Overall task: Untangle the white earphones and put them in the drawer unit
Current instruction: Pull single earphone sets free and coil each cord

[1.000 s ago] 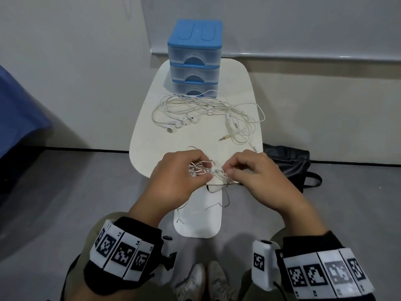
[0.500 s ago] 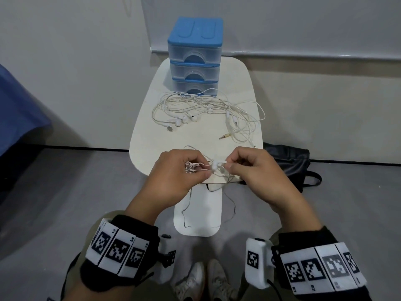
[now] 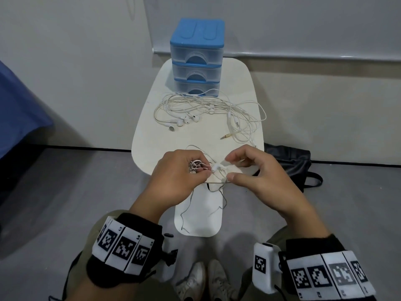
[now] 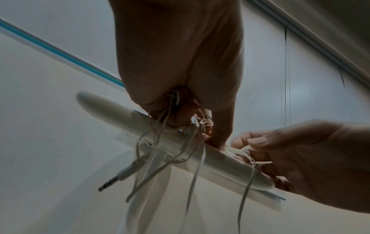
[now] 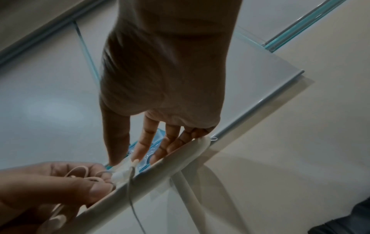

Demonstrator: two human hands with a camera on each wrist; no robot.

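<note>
While the left hand point(image 3: 173, 177) clenches a knotted wad of white earphones point(image 3: 196, 167) at the near table point(image 3: 147, 131) edge, the right hand point(image 3: 258, 174) pinches one earbud point(image 3: 216, 167) of it. Thin cords hang below, with a jack plug point(image 4: 120, 175). More white earphones lie looped by the closed blue drawer unit point(image 3: 196, 57).

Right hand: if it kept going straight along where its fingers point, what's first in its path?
Probably the left hand: the right hand points left across the table edge, with only the held earphones between them. Depth uncertain.
</note>
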